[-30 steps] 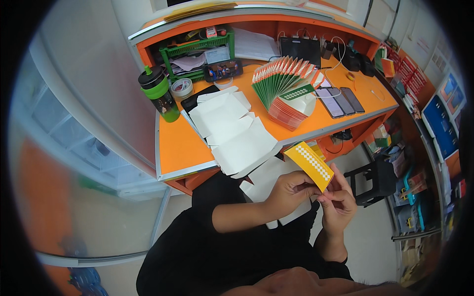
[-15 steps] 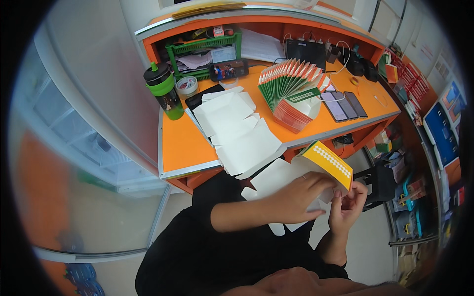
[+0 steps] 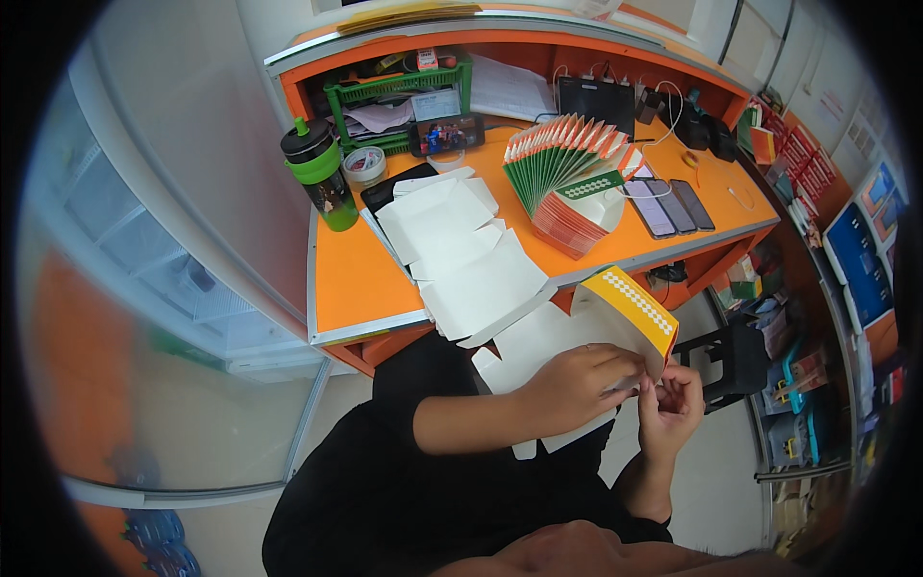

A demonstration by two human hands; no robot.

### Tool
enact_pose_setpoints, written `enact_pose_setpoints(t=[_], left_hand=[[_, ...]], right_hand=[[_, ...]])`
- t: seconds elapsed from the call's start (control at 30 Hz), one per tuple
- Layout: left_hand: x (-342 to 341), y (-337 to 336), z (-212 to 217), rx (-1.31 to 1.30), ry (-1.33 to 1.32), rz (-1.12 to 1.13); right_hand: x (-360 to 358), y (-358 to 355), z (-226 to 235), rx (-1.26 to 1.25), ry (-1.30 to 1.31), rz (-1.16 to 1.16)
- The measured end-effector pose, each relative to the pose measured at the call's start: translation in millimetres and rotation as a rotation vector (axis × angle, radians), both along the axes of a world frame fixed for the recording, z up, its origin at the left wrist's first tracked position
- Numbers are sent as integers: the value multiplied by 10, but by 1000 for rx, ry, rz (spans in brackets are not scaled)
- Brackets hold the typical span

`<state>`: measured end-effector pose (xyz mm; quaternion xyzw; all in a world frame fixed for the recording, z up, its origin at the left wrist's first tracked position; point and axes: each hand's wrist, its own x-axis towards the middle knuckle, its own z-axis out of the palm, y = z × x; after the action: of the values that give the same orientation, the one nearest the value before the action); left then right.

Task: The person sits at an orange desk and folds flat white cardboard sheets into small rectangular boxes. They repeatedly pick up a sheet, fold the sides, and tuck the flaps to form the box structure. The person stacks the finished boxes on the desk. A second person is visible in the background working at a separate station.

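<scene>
Between our hands [image 3: 625, 399], matt yellow-and-white cardboard box [image 3: 630, 313]; beyond them, smooth orange laminate desk [image 3: 356, 279], plain paperboard blanks [image 3: 471, 260], glossy plastic bottle [image 3: 319, 173].

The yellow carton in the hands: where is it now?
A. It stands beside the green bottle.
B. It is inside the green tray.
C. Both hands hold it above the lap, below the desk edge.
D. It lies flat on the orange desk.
C: the left hand and right hand grip the yellow carton in front of the orange desk edge, over the lap.

Flat cartons [image 3: 476, 260] lie on desk [image 3: 361, 279], bottle [image 3: 319, 175] to their left.
</scene>
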<state>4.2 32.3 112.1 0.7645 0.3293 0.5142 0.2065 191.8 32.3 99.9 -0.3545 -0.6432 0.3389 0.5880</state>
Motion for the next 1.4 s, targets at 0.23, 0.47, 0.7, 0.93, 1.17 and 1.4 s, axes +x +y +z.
enact_pose_setpoints(t=[0.23, 0.47, 0.7, 0.93, 1.17, 1.4], left_hand=[[-60, 8, 2, -220, -126, -70], [13, 16, -47, -667, -582, -301], [-2, 100, -131, -753, -610, -344], [-33, 135, -141, -767, -605, -361], [-25, 145, -143, -764, -619, -364], [-52, 162, -170, -751, -633, -401]], right_hand=[[-82, 1, -28, 149, -18, -72], [-56, -16, 64, 146, -74, -49], [-82, 28, 135, 50, 79, 91], [-75, 44, 129, -50, 89, 101], [-148, 78, 92, 6, 130, 81], [-140, 44, 143, -77, 63, 94]])
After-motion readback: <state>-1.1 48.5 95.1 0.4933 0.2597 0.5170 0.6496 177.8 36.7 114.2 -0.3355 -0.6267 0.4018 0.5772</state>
